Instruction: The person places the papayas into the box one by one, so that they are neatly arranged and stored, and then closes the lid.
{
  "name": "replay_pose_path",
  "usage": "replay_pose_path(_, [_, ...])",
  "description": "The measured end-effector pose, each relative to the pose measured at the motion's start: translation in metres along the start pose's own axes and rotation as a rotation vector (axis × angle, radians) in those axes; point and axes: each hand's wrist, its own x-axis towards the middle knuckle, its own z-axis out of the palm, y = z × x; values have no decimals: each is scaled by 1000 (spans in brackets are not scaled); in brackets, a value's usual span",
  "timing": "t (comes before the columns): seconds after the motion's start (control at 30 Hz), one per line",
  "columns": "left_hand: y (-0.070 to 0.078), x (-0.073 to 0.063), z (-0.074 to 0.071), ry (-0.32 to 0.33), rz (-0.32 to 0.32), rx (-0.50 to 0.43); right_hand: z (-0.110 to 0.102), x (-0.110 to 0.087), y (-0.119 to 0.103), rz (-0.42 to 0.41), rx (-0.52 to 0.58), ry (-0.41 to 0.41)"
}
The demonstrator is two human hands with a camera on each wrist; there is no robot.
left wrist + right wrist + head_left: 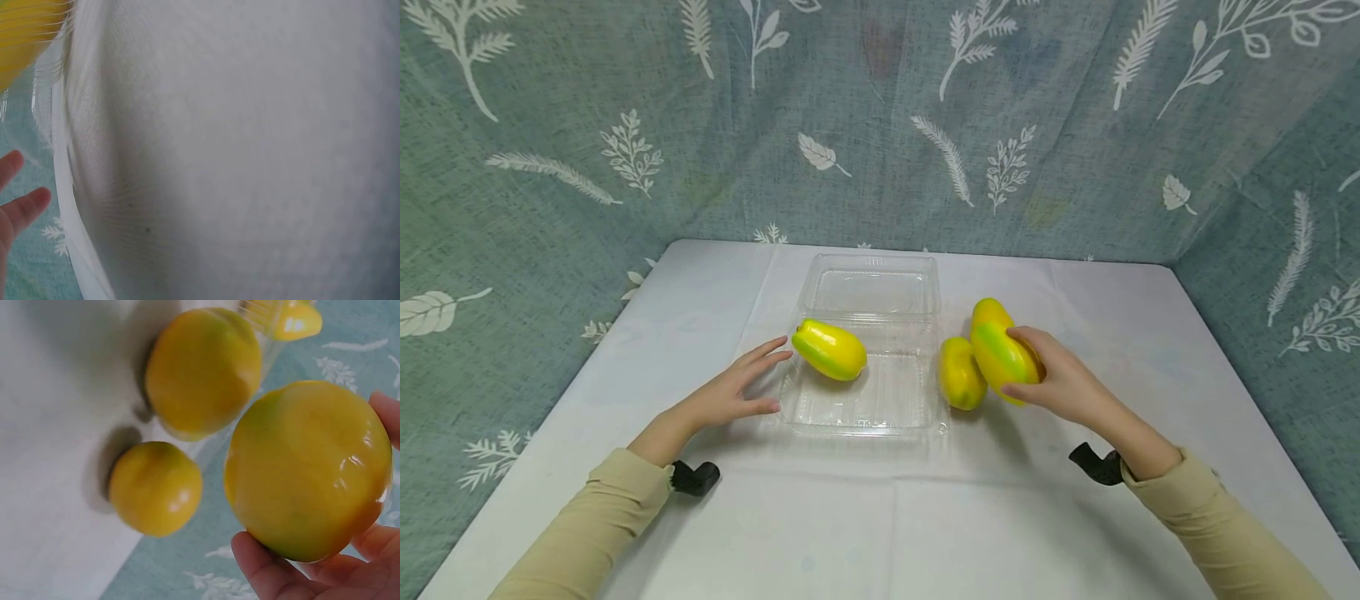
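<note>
My right hand (pixel 1063 379) grips a yellow-green papaya (pixel 1002 357) between thumb and fingers, raised off the table in the right wrist view. Two more papayas lie close by: one (pixel 962 375) just left of the held fruit, another (pixel 988 310) partly hidden behind it. A clear plastic clamshell box (pixel 895 417) lies with its lid (pixel 876 287) folded back. Inside its left part rests a papaya (pixel 831 350), stem end toward the far left. Fingers spread and holding nothing, my left hand (pixel 733 392) hovers at the box's left side, fingertips close to that papaya.
A white cloth (pixel 850 525) covers the table. Grey-green curtains (pixel 880 125) with white leaf prints hang behind it and along both sides. Black curved mounts (pixel 695 478) sit at both wrists, below the beige sleeves (pixel 587 525).
</note>
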Motion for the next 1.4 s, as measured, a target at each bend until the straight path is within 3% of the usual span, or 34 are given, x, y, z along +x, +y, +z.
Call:
replay_pose_path(0.47, [0,2,-1,-5,13,-1,-2,22,-37,-115,0,-38])
replay_pose_path(1.1, [0,2,-1,-3,8,4,20,42,-74,-302,51,-24])
replay_pose_path(1.4, [-3,0,-1,-1,13,5,31,55,-84,-353,80,-61])
